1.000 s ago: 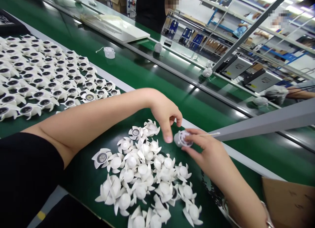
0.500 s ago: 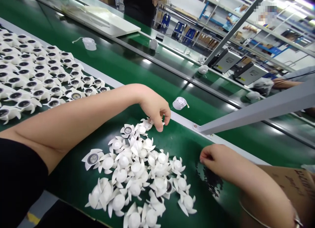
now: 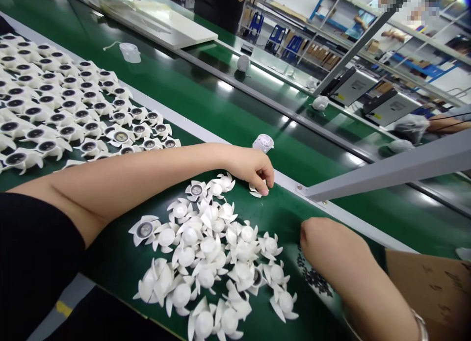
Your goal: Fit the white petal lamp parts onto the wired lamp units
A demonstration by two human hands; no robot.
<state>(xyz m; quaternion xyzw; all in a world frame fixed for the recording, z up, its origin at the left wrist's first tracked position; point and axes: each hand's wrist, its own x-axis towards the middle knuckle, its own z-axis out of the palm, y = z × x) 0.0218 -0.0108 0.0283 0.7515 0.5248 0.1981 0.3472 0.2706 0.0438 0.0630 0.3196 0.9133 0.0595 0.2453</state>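
Here's your left hand [image 3: 250,164], arched over the bench [image 3: 287,211] at the far edge of the heap, and its fingers [image 3: 269,175] are drawn in narrow, pinching a single white fan wheel [image 3: 254,191]! That wheel sits low, just above or on the green surface, you can't quite tell which, partly hidden beneath your thumb and apart from the loose pile [image 3: 206,245] nearer you. Most of those piled wheels lie hub up, a few turned over to show dark, ringed undersides.

Over to your right hand [image 3: 327,235]: knuckles up, wrist bent, fingers tucked out of sight behind the back of the hand, so whether they grip anything can't be told. It hangs right beside a scatter of small black parts [image 3: 312,278], with a cardboard box [image 3: 430,287] close to your forearm and a bracelet [image 3: 419,324] round the wrist.

Just beyond your left hand, a white round housing [image 3: 263,143] sits on the green belt [image 3: 206,103], next to the pale rail [image 3: 195,127]. Farther up to the left, a second housing [image 3: 130,52] lies there with its lead trailing. And at your far left, what a spread: rows of fan wheels [image 3: 69,92], dark centres up, reaching right to your forearm! A grey post [image 3: 386,167] slants in from the right.
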